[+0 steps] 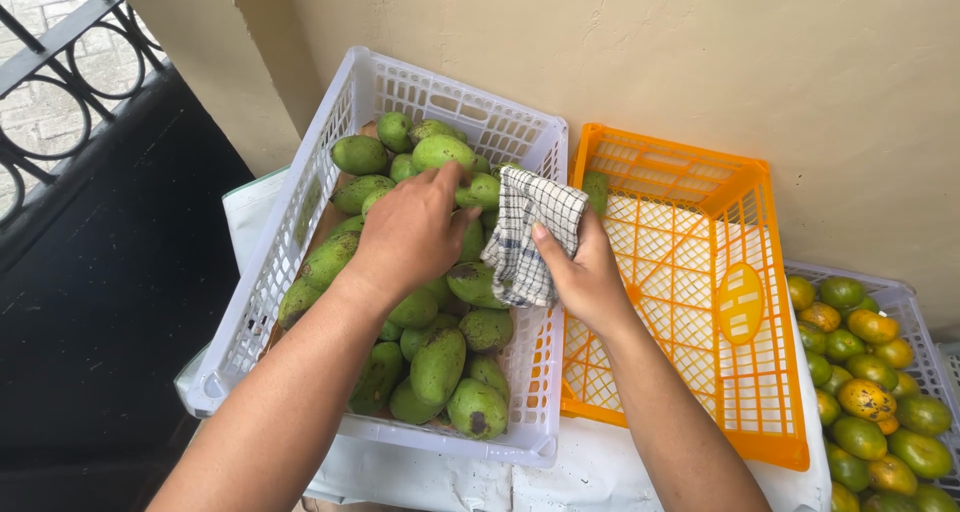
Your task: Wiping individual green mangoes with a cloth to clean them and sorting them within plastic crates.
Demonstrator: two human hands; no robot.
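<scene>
Two hands work over our white plastic lattice crate [270,272] of green mangoes: our left hand [410,234] has its grip clamped on one green mango [478,190], our right hand [585,277] grips a checked cloth [525,234] beside an empty orange plastic crate [730,372].

The left hand [410,234] hides its fingertips among mangoes [440,364]; citrus crate [905,302] cut off at right
</scene>
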